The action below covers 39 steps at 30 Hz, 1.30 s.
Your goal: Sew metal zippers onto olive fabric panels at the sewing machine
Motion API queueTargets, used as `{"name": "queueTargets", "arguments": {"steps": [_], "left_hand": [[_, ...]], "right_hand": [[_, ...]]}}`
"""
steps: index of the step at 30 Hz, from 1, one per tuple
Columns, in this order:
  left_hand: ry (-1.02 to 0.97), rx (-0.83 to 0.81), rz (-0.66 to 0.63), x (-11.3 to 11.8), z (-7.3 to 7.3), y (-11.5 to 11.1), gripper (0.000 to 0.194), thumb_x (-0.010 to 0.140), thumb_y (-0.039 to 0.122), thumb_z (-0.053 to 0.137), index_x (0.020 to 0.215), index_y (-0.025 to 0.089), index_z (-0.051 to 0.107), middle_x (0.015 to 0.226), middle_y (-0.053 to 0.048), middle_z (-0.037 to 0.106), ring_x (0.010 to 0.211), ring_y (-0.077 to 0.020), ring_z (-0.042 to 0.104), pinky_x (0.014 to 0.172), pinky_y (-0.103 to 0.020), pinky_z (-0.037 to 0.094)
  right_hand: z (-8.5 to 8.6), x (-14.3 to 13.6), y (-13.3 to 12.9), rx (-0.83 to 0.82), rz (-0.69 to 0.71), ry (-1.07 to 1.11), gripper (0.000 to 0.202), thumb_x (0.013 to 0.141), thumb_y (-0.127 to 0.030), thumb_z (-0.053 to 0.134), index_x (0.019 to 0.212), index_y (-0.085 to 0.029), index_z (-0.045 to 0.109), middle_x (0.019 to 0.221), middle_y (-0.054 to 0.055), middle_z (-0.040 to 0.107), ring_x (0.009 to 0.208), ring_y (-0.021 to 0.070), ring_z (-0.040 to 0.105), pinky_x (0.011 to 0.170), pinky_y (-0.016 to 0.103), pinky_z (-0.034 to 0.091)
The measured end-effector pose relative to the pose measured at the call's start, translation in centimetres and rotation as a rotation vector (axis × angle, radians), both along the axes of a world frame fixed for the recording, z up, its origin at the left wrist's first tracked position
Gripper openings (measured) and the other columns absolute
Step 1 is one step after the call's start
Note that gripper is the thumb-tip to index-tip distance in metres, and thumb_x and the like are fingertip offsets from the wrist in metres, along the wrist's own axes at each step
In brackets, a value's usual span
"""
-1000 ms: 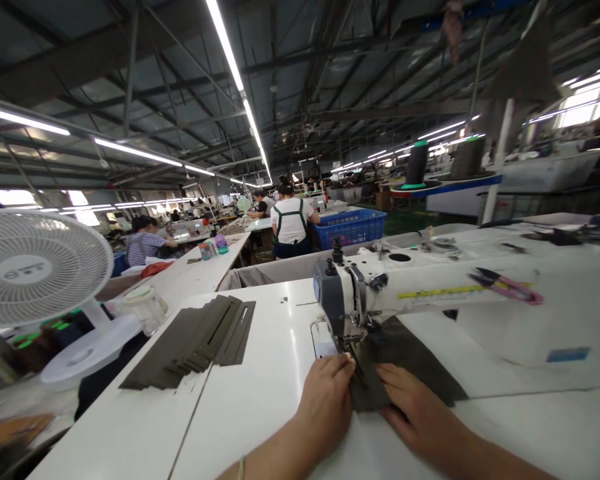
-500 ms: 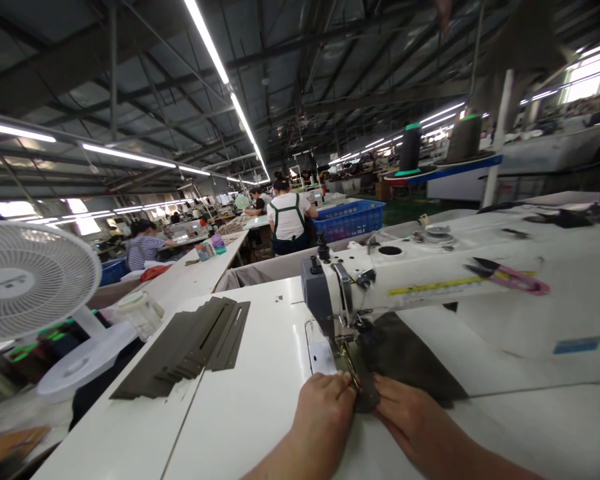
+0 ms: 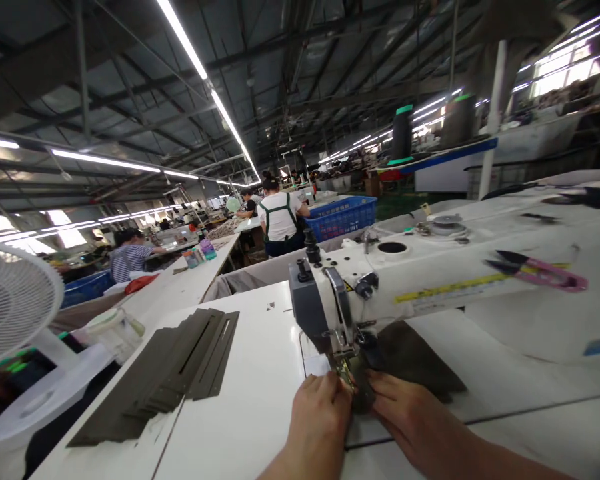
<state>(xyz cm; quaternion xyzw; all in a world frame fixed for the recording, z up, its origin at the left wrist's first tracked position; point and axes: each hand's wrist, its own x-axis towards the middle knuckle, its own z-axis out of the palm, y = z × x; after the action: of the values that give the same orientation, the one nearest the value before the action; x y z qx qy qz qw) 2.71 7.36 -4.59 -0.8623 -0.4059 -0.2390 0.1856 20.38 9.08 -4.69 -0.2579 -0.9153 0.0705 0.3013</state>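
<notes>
The dark cloth (image 3: 411, 357) is right of the middle in the lower half of the frame, flat on the white table (image 3: 257, 347) and partly under the needle end of a big white sewing machine (image 3: 375, 287). It is a dull brown-green, with a wide part going off to the right and a thin bit between the two hands. A small gold-coloured bit (image 3: 349, 375) shows beside the thin part, but it is too blurry to tell what it is. The left hand (image 3: 323, 413) has its fingers curled and grips the cloth's left edge. The right hand (image 3: 405, 410) holds the cloth from the other side with its fingers stretched out, its thumb hidden. The machine's head and the fingers cover some of the cloth. At the lower left, a messy pile of flat dark pieces (image 3: 155, 373) lies on the table, some with long slots. A white fan (image 3: 15, 300) stands at the left edge, near a see-through jar (image 3: 115, 331). Pink-handled snips (image 3: 543, 270) and a yellow tape (image 3: 445, 287) are on the machine's front. Farther back, near the middle, a person in a white top (image 3: 280, 219) is beside a blue crate (image 3: 341, 218).
</notes>
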Motion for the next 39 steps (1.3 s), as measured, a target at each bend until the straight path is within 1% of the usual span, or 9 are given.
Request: {"name": "queueTargets", "arguments": {"steps": [5, 9, 12, 16, 24, 28, 32, 36, 39], "left_hand": [[-0.117, -0.080, 0.008, -0.4, 0.1, 0.4, 0.008, 0.078, 0.012, 0.054, 0.081, 0.018, 0.058, 0.078, -0.005, 0.061, 0.065, -0.0196, 0.058, 0.055, -0.029, 0.049], [-0.201, -0.089, -0.077, -0.9, 0.2, -0.1, 0.015, 0.076, 0.011, 0.052, 0.089, 0.017, 0.058, 0.082, -0.005, 0.064, 0.070, -0.0193, 0.062, 0.062, -0.030, 0.053], [-0.160, 0.064, -0.114, -0.9, -0.1, -0.1, 0.015, 0.084, 0.009, 0.044, 0.085, 0.016, 0.057, 0.075, -0.003, 0.064, 0.064, -0.0162, 0.063, 0.070, -0.033, 0.053], [-0.091, 0.271, -0.099, -0.5, -0.4, 0.4, 0.030, 0.089, 0.004, 0.033, 0.071, 0.015, 0.055, 0.062, 0.000, 0.059, 0.052, -0.0109, 0.059, 0.078, -0.033, 0.052], [-0.037, 0.219, -0.114, -0.4, 0.3, 1.0, 0.035, 0.095, 0.012, 0.028, 0.075, 0.014, 0.057, 0.064, -0.001, 0.057, 0.055, -0.0120, 0.059, 0.082, -0.034, 0.050], [-0.028, 0.205, -0.127, -0.8, -0.1, 1.9, 0.030, 0.094, 0.011, 0.033, 0.076, 0.014, 0.057, 0.066, -0.002, 0.058, 0.056, -0.0129, 0.059, 0.079, -0.034, 0.051], [-0.042, 0.134, -0.142, -1.3, -0.7, 2.2, 0.022, 0.091, 0.009, 0.038, 0.083, 0.014, 0.057, 0.073, -0.003, 0.062, 0.065, -0.0139, 0.063, 0.081, -0.034, 0.051], [-0.062, 0.067, -0.154, -1.8, -1.0, 2.0, 0.015, 0.090, 0.010, 0.043, 0.088, 0.015, 0.057, 0.083, -0.004, 0.066, 0.073, -0.0140, 0.066, 0.089, -0.036, 0.049], [-0.070, 0.051, -0.139, -1.8, -1.0, 1.9, 0.011, 0.088, 0.011, 0.048, 0.087, 0.016, 0.057, 0.084, -0.003, 0.067, 0.073, -0.0134, 0.066, 0.089, -0.035, 0.049]], "right_hand": [[-0.3, -0.2, 0.1, 0.057, -0.080, 0.050, 0.033, 0.076, 0.002, 0.040, 0.083, -0.016, 0.067, 0.090, 0.009, 0.067, 0.088, 0.0191, 0.062, 0.085, 0.031, 0.052], [-0.1, 0.0, -0.8, 0.164, -0.075, 0.113, 0.037, 0.074, 0.002, 0.036, 0.084, -0.017, 0.067, 0.089, 0.008, 0.067, 0.087, 0.0178, 0.062, 0.084, 0.028, 0.052], [-0.2, 0.2, -1.1, 0.209, -0.062, 0.096, 0.040, 0.075, 0.002, 0.035, 0.088, -0.018, 0.067, 0.096, 0.009, 0.067, 0.095, 0.0176, 0.060, 0.088, 0.027, 0.049], [-0.4, 0.2, -1.0, 0.225, -0.082, 0.020, 0.039, 0.075, 0.000, 0.036, 0.093, -0.017, 0.067, 0.103, 0.010, 0.066, 0.102, 0.0194, 0.059, 0.092, 0.030, 0.048], [-0.2, -0.4, -0.6, 0.165, -0.125, 0.027, 0.039, 0.071, 0.000, 0.039, 0.090, -0.016, 0.068, 0.095, 0.010, 0.066, 0.089, 0.0192, 0.060, 0.082, 0.030, 0.052], [0.2, -0.7, 0.0, 0.185, -0.159, 0.066, 0.038, 0.067, 0.002, 0.037, 0.083, -0.016, 0.066, 0.090, 0.010, 0.066, 0.081, 0.0184, 0.060, 0.077, 0.030, 0.052], [0.9, -0.8, 0.2, 0.208, -0.148, 0.104, 0.035, 0.073, 0.002, 0.035, 0.077, -0.017, 0.064, 0.085, 0.008, 0.066, 0.082, 0.0160, 0.061, 0.076, 0.025, 0.050], [0.9, -0.8, 0.0, 0.417, -0.219, 0.158, 0.033, 0.085, -0.004, 0.036, 0.065, -0.019, 0.058, 0.062, 0.003, 0.061, 0.060, 0.0154, 0.058, 0.061, 0.026, 0.049], [0.3, -0.8, 0.3, 0.582, -0.273, 0.170, 0.032, 0.090, -0.008, 0.034, 0.076, -0.017, 0.062, 0.069, 0.004, 0.066, 0.064, 0.0165, 0.061, 0.065, 0.029, 0.051]]}}
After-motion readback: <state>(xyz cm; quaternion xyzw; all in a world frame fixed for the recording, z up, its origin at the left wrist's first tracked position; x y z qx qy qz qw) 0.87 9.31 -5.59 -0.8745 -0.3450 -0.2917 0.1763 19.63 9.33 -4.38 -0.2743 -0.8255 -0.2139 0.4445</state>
